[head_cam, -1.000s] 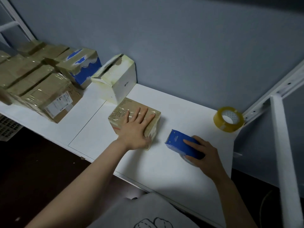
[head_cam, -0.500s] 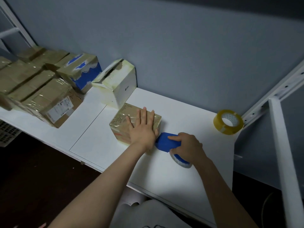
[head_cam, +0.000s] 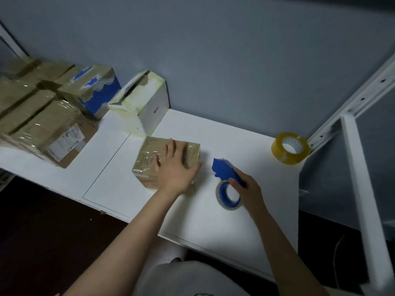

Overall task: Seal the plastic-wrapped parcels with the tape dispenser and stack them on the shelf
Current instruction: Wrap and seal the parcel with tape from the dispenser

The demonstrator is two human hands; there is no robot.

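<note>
The fingers [head_cam: 170, 149] of the left hand [head_cam: 175, 173] are laid straight on top of the parcel [head_cam: 147, 161], which is set on the desk [head_cam: 235, 227]. The fingers [head_cam: 236, 181] of the right hand [head_cam: 251, 190] are curled round the dispenser [head_cam: 223, 168], held just right of the parcel, clear of it.

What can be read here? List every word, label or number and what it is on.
Nothing is legible.
Too blurred: shipping label on the brown parcel at left.
Too small: round logo on the white box.
Unreadable: faint print on the parcel under the left hand.
No text shows: tape dispenser in the right hand.
</note>
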